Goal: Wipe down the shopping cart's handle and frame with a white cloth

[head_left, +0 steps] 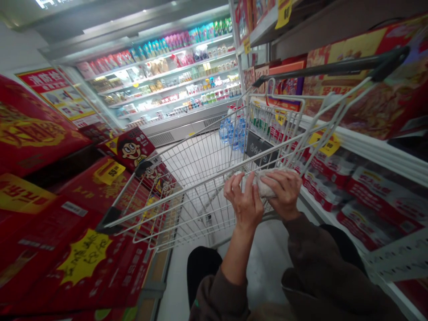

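Supermarket aisle, lit refrigerated display case (200, 126) beyond. Left hand (245, 203) and right hand (285, 191) both grasp whitish wrapped bundle (265, 191), fingers curled over it, at near side of shopping cart (331, 67). Bundle in hand, not set down; contents unclear.

Right hand (284, 191) partly hides pale bundle (266, 191) (overhead sign (57, 3) cut off).

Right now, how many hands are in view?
2: the left hand, at the left side of the white bundle, and the right hand, over its right part.
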A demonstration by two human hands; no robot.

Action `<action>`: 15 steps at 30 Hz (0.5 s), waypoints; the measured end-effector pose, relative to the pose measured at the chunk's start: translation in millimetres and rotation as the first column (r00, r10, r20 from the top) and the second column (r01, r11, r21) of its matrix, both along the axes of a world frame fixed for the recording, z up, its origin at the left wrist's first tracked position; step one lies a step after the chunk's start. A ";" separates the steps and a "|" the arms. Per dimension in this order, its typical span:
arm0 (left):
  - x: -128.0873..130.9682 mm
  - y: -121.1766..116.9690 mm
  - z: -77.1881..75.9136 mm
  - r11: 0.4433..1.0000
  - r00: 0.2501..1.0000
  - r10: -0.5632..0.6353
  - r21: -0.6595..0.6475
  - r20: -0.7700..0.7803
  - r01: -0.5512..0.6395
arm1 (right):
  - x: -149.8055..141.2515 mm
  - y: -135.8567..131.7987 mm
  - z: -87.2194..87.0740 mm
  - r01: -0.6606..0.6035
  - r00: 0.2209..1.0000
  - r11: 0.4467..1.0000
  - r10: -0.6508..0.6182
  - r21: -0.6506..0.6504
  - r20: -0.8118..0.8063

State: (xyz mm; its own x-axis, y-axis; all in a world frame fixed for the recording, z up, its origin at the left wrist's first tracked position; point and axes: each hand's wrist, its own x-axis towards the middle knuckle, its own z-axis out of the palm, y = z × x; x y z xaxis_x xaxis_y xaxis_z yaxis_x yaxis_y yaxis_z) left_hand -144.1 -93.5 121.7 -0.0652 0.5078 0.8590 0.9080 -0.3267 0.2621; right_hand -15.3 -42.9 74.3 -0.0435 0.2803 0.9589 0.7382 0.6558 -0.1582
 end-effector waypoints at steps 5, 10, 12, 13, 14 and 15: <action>13.2 4.2 1.2 0.991 0.990 -0.028 -0.137 -0.135 0.009 | -4.8 4.5 -2.8 0.071 0.997 0.997 -0.072 0.016 0.015; 16.1 9.0 -0.3 0.984 0.990 -0.022 -0.179 -0.138 -0.003 | -6.2 -8.2 -19.3 0.001 0.993 0.999 0.003 -0.035 0.122; 16.8 10.7 2.7 0.981 0.992 -0.034 -0.195 -0.121 0.010 | 0.8 -7.6 -12.4 -0.016 0.993 0.999 0.020 -0.036 0.114; 17.6 11.7 4.9 0.979 0.993 -0.043 -0.204 -0.114 0.019 | 5.1 -5.5 -6.5 -0.005 0.995 1.000 0.007 -0.027 0.096; 18.7 12.7 7.3 0.976 0.993 -0.051 -0.214 -0.110 0.027 | 9.3 -2.6 0.0 0.016 0.997 1.000 -0.015 -0.014 0.074; 20.0 13.9 9.6 0.974 0.992 -0.058 -0.226 -0.111 0.032 | 12.9 0.6 6.3 0.041 0.998 0.999 -0.041 0.000 0.052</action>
